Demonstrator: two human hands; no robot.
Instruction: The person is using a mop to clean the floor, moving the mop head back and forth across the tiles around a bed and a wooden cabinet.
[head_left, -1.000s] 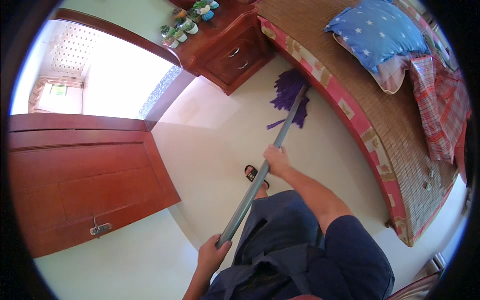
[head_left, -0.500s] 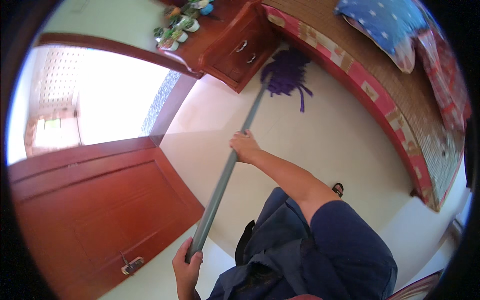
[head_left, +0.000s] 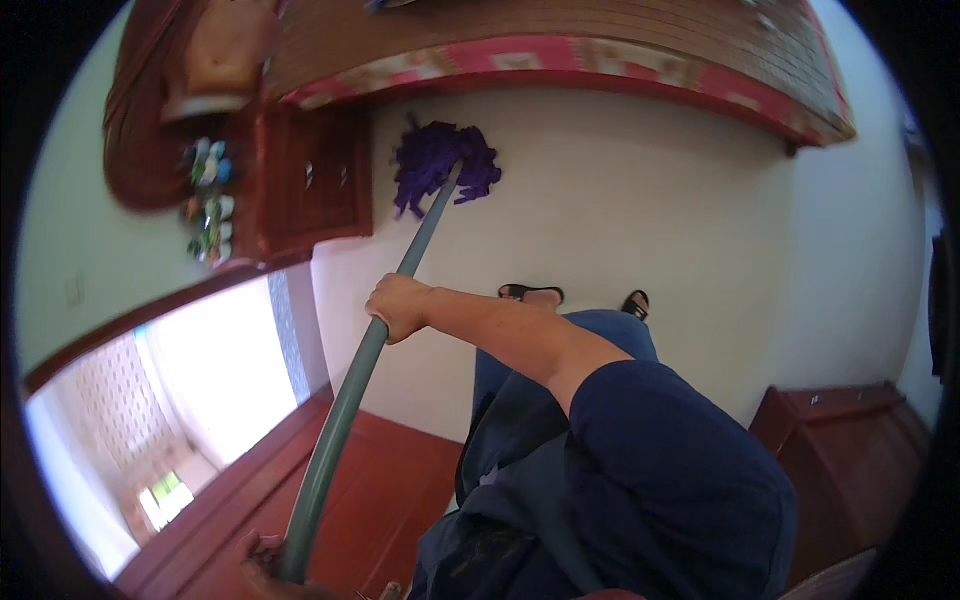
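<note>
Person stands on a pale floor, mopping. Right hand is wrapped tight around the grey-green mop handle about midway up, knuckles facing up, arm stretched out from a dark blue sleeve. Left hand sits at the bottom edge of the view, fingers closed round the top end of the same handle; only part of that hand shows. The handle runs on a slant from lower left up to the purple mop head, which lies spread on the floor just in front of a red-brown wooden cabinet and close to the bed edge with its red patterned trim and woven mat. Small bottles and jars crowd the cabinet top. Two feet in dark sandals show on the floor just past the right forearm, well back from the mop head. An open red-brown door sits lower left beside a bright doorway. Another piece of red-brown furniture stands at lower right.
</note>
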